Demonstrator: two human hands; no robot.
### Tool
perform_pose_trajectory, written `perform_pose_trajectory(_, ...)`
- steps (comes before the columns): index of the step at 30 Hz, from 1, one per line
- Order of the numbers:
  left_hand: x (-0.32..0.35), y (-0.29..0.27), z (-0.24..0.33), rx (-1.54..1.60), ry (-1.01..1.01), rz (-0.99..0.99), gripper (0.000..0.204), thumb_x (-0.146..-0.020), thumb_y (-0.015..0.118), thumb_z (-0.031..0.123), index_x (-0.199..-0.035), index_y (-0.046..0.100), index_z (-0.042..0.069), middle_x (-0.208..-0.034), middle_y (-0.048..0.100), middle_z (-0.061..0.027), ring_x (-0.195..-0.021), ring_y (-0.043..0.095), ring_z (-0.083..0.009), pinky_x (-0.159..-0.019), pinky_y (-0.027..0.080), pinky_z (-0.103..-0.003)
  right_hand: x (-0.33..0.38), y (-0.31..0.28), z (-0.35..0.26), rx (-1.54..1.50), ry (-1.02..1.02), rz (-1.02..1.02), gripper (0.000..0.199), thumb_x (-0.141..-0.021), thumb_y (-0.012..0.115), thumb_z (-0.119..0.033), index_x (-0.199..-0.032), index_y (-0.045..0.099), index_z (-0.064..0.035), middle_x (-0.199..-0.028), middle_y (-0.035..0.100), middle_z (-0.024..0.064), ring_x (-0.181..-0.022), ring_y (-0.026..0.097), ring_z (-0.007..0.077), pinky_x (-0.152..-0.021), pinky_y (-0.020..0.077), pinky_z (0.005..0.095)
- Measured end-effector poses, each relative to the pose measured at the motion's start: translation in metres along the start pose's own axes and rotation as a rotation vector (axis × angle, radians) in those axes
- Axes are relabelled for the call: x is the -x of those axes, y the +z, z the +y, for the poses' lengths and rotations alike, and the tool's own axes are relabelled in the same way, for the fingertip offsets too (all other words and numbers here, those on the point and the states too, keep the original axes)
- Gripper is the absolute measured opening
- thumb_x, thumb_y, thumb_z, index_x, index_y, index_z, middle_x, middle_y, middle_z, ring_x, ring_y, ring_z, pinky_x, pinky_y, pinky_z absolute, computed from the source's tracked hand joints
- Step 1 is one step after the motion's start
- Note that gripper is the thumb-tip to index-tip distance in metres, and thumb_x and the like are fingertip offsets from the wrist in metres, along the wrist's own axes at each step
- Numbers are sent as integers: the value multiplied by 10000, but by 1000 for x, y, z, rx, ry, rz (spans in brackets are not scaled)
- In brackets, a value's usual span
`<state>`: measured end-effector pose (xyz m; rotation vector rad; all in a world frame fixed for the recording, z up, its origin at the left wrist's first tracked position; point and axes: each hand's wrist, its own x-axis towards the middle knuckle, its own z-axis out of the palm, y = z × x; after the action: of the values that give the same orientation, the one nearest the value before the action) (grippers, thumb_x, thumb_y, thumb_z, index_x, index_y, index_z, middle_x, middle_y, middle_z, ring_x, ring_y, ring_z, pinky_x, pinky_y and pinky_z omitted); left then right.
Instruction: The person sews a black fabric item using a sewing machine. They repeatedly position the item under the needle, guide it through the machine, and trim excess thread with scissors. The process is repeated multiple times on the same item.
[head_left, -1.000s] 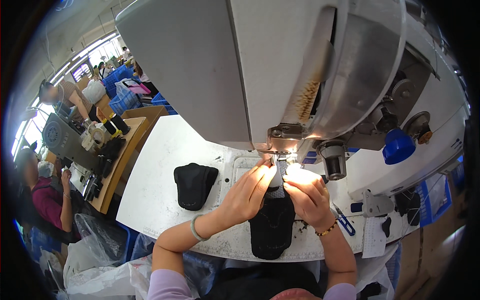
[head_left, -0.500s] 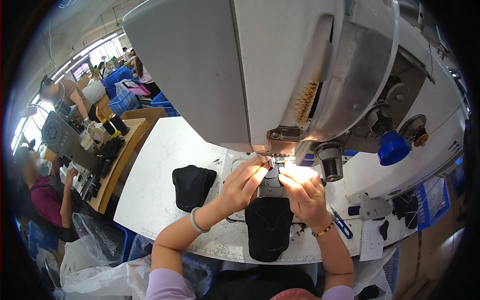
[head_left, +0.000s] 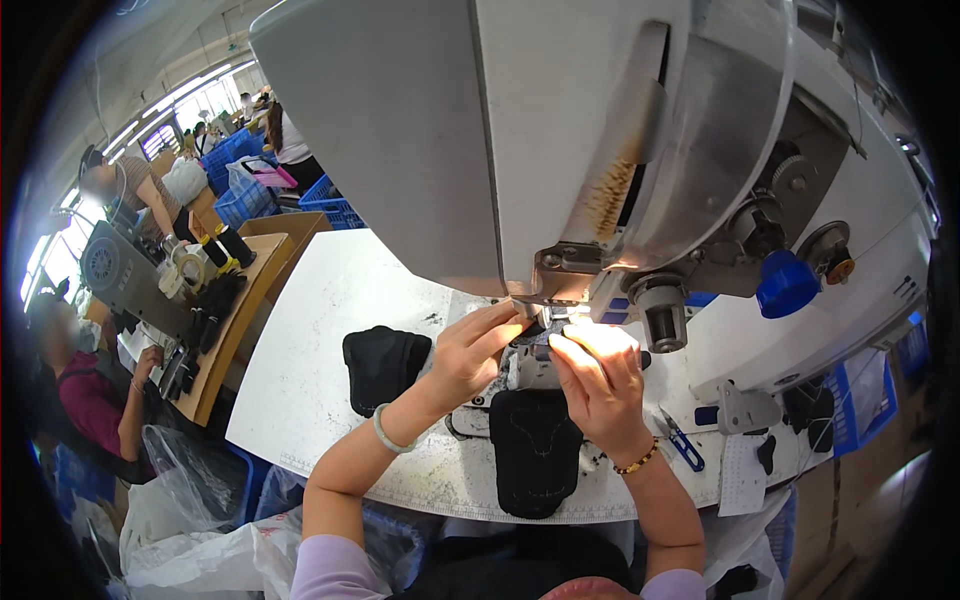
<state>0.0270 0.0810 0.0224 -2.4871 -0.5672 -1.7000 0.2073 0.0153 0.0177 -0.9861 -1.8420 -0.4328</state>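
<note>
At the sewing machine's [head_left: 570, 275] lit needle area, my left hand [head_left: 470, 352] is closed in a pinch, its fingertips close beneath the presser parts. My right hand [head_left: 605, 385] is closed too, thumb and fingers pressed together just right of the needle. A small dark piece [head_left: 540, 338] shows between the fingertips; its full shape is hidden by them and by glare. In front of the metal bed [head_left: 532, 372] lies a black padded fabric piece [head_left: 537, 455] with stitched lines. Left of my left hand, black fabric pieces [head_left: 386, 370] lie stacked.
Blue-handled thread snips [head_left: 683, 442] and a white card [head_left: 743, 475] lie on the white table [head_left: 310, 330] at the right. Dark scraps are scattered about. A blue knob [head_left: 786, 285] juts from the machine. At left, a person [head_left: 95, 400] sits by another machine [head_left: 130, 285].
Both hands have shifted slightly, and more of the metal bed now shows below them. The grey speckled surface seen between my fingers earlier is mostly out of sight. The seated person's hand has lowered.
</note>
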Motion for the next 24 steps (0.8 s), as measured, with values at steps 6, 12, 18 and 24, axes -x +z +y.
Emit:
perform_pose_trajectory(6, 1, -16, 5, -146, 97, -150, 439, -633, 570, -101, -1063, 612, -21, -1079, 631, -167, -994, 631, -290, -790, 542, -341, -7, -1, 2, -85, 33, 18, 234, -778, 714, -122, -1008, 671, -111, -914, 604, 36, -907, 566, 244, -848, 408, 369)
perform_pose_trajectory(12, -10, -27, 26, -202, 20, -276, 377, -687, 589, -57, -1062, 617, -30, -1052, 638, -168, -976, 639, -281, -772, 542, -334, -7, 0, 5, -118, 55, 24, 186, -788, 706, -117, -969, 679, -91, -891, 618, 62, -910, 568, 288, -837, 407, 381)
perform_pose_trajectory(18, -22, -40, -4, 305, -516, -227, 210, -839, 593, 104, -980, 635, -45, -837, 659, -143, -832, 653, -242, -741, 520, -343, -16, -5, 1, -120, 47, 28, 193, -804, 687, -117, -993, 675, -78, -822, 665, 45, -828, 591, 265, -807, 407, 375)
perform_pose_trajectory(24, -34, -23, -19, 1114, -1351, -264, 248, -815, 619, 86, -1009, 605, -67, -898, 650, -113, -790, 651, -193, -717, 541, -252, -17, -3, 4, -141, 40, 28, 209, -812, 675, -117, -1017, 669, -78, -855, 673, 49, -792, 591, 242, -746, 403, 356)
